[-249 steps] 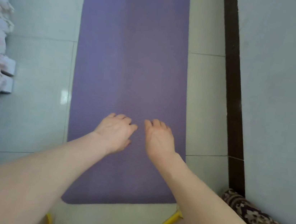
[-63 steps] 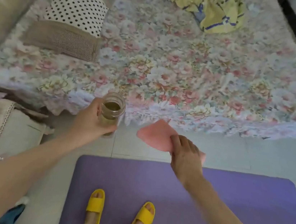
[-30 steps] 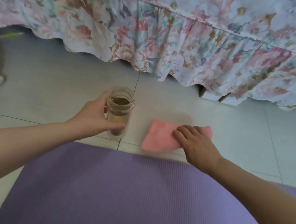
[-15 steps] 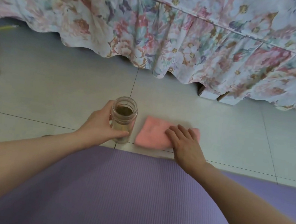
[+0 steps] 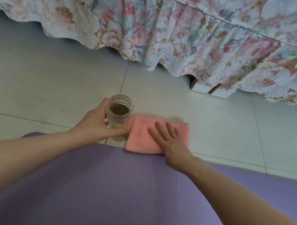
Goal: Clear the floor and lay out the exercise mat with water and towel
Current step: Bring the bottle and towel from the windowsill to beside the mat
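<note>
A purple ribbed exercise mat [image 5: 123, 194] lies flat across the lower part of the view. Just beyond its far edge a clear open jar of water [image 5: 119, 117] stands upright on the tiled floor, and my left hand [image 5: 97, 124] is wrapped around it. Right beside the jar lies a folded pink towel [image 5: 141, 134], its near edge touching the mat. My right hand [image 5: 172, 144] rests flat on the towel with the fingers spread, covering its right half.
A floral bed skirt [image 5: 173, 30] hangs along the far side, with white blocks [image 5: 202, 86] showing under its hem. Pale floor tiles [image 5: 53, 84] stretch between the bed and the mat.
The jar has come down onto the floor beside the mat. The towel now lies flat and squared, and my right hand has flattened out on top of it.
</note>
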